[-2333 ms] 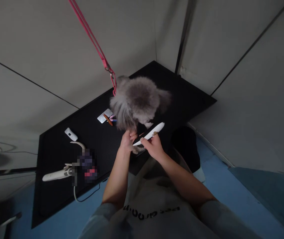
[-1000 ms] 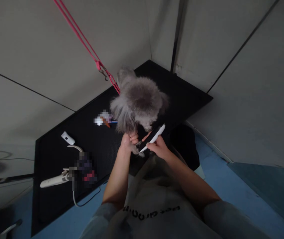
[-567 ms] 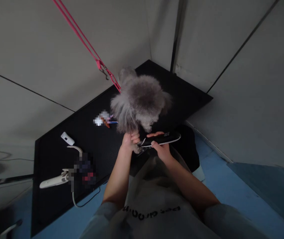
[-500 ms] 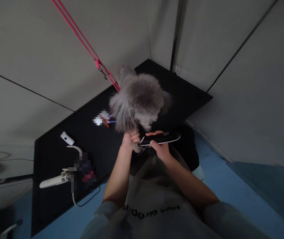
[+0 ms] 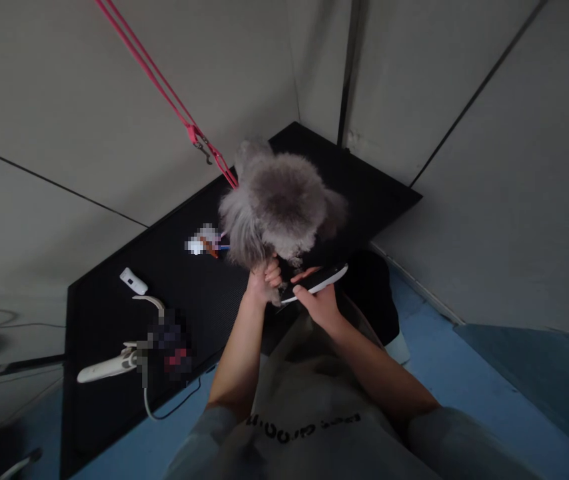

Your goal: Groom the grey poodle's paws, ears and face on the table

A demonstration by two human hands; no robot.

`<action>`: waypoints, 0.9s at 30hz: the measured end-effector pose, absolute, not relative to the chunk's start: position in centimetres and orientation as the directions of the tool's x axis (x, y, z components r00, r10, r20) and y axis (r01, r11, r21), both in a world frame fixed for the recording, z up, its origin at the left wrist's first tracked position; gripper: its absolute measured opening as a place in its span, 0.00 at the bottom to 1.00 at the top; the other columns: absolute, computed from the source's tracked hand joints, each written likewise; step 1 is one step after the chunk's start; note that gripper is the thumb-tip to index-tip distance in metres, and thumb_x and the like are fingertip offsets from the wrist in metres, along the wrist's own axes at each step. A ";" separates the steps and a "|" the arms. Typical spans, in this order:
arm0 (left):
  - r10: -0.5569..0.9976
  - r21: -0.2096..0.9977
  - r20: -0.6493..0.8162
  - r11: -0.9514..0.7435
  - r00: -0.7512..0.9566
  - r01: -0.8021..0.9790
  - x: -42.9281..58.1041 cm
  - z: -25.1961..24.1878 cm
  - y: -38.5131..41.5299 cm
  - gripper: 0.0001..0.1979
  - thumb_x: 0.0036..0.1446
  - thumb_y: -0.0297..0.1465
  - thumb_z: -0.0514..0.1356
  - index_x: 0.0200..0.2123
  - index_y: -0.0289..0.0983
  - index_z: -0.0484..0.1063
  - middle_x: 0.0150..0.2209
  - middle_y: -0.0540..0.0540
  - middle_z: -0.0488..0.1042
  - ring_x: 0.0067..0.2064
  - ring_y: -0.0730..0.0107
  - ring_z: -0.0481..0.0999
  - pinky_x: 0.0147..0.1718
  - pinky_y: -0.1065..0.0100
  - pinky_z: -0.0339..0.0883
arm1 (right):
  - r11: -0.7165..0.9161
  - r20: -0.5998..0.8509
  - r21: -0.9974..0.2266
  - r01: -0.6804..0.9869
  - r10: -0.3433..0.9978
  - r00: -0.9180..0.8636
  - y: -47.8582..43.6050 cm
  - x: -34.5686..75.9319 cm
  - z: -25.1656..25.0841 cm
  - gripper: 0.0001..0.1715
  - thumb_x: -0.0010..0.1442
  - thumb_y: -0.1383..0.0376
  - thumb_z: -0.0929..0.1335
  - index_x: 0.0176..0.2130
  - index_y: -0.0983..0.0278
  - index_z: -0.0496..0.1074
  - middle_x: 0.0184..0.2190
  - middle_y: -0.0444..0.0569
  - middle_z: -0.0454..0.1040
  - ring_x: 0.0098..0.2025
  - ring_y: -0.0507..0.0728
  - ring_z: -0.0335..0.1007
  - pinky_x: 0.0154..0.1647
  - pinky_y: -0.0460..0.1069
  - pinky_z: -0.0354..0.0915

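A fluffy grey dog [image 5: 287, 200] is on the black grooming table [image 5: 204, 300], at the edge nearest me. My left hand [image 5: 264, 279] is closed around one of its paws [image 5: 275, 297], whose fur shows below my fingers. In my right hand [image 5: 317, 300] I grip a black and white hair clipper [image 5: 327, 277], thumb along its white side. The clipper's tip points left and meets the paw; its exact contact is hidden by fur and fingers.
A pink leash [image 5: 164, 93] with a metal hook runs from the dog to the upper left. On the table's left lie a small white device [image 5: 133, 281], a white corded tool [image 5: 107, 368] and blurred items. Grey walls [image 5: 504, 220] stand behind.
The clipper has tilted, its rear end swinging toward me and left, showing more of its white side. My right hand has shifted slightly left. My left hand keeps its hold on the paw.
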State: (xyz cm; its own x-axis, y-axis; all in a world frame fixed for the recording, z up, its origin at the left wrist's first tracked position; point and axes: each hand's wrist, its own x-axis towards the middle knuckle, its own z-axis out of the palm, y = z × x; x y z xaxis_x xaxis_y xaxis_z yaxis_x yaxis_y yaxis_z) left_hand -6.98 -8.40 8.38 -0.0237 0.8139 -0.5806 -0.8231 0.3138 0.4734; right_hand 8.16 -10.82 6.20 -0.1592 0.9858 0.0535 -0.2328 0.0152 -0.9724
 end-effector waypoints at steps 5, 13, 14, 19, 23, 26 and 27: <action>0.796 0.449 -0.606 0.337 -0.005 -0.827 -7.0 8.4 -8.4 0.27 0.63 0.39 0.58 0.19 0.38 0.47 0.15 0.59 0.43 0.12 0.84 0.45 0.11 0.77 0.37 | 0.074 0.125 -0.983 -0.166 0.938 -0.325 -10.2 8.6 6.6 0.11 0.47 0.63 0.74 0.34 0.59 0.73 0.33 0.46 0.77 0.36 0.58 0.74 0.41 0.53 0.69; 0.809 0.439 -0.587 0.285 -0.032 -0.852 -7.6 8.3 -8.3 0.27 0.69 0.38 0.50 0.18 0.38 0.43 0.15 0.58 0.43 0.13 0.84 0.40 0.10 0.78 0.38 | -0.260 -0.144 -0.869 -0.422 0.947 -0.286 -10.5 10.6 3.7 0.15 0.50 0.59 0.73 0.38 0.61 0.72 0.29 0.42 0.76 0.22 0.50 0.65 0.26 0.48 0.65; 0.813 0.440 -0.581 0.281 -0.032 -0.853 -7.5 8.2 -8.3 0.28 0.69 0.38 0.49 0.18 0.38 0.43 0.15 0.58 0.42 0.13 0.83 0.39 0.10 0.77 0.37 | -0.291 -0.184 -0.857 -0.424 0.943 -0.276 -10.6 10.7 3.3 0.15 0.49 0.59 0.74 0.36 0.62 0.71 0.25 0.41 0.74 0.21 0.50 0.64 0.25 0.48 0.64; 0.840 0.430 -0.542 0.253 -0.024 -0.867 -7.0 8.2 -8.1 0.28 0.71 0.39 0.43 0.17 0.38 0.43 0.15 0.58 0.41 0.13 0.83 0.40 0.10 0.78 0.38 | -0.382 -0.419 -0.735 -0.561 0.905 -0.068 -11.9 9.9 2.2 0.22 0.42 0.60 0.77 0.35 0.61 0.68 0.26 0.41 0.75 0.22 0.49 0.63 0.18 0.44 0.58; 0.829 0.407 -0.558 0.299 0.024 -0.863 -6.8 8.3 -8.1 0.29 0.71 0.41 0.41 0.16 0.38 0.43 0.14 0.58 0.40 0.12 0.83 0.40 0.10 0.77 0.39 | -0.412 -0.470 -0.577 -0.705 0.874 -0.126 -13.1 8.9 2.1 0.28 0.43 0.56 0.78 0.41 0.60 0.69 0.25 0.39 0.73 0.21 0.48 0.63 0.20 0.45 0.63; 0.859 0.435 -0.511 0.237 -0.022 -0.869 -6.8 8.2 -8.1 0.28 0.70 0.41 0.45 0.17 0.37 0.46 0.14 0.58 0.43 0.13 0.84 0.40 0.10 0.78 0.38 | -0.394 -0.467 -0.548 -0.738 0.876 -0.121 -13.6 8.7 2.3 0.28 0.44 0.53 0.79 0.40 0.60 0.69 0.24 0.38 0.71 0.21 0.48 0.64 0.22 0.46 0.65; 0.865 0.438 -0.500 0.228 -0.025 -0.869 -6.8 8.1 -8.1 0.28 0.70 0.41 0.46 0.17 0.37 0.47 0.15 0.58 0.43 0.13 0.84 0.40 0.10 0.78 0.37 | -0.382 -0.465 -0.550 -0.743 0.879 -0.108 -13.7 8.6 2.3 0.28 0.44 0.53 0.79 0.40 0.60 0.69 0.24 0.38 0.71 0.21 0.48 0.64 0.22 0.46 0.65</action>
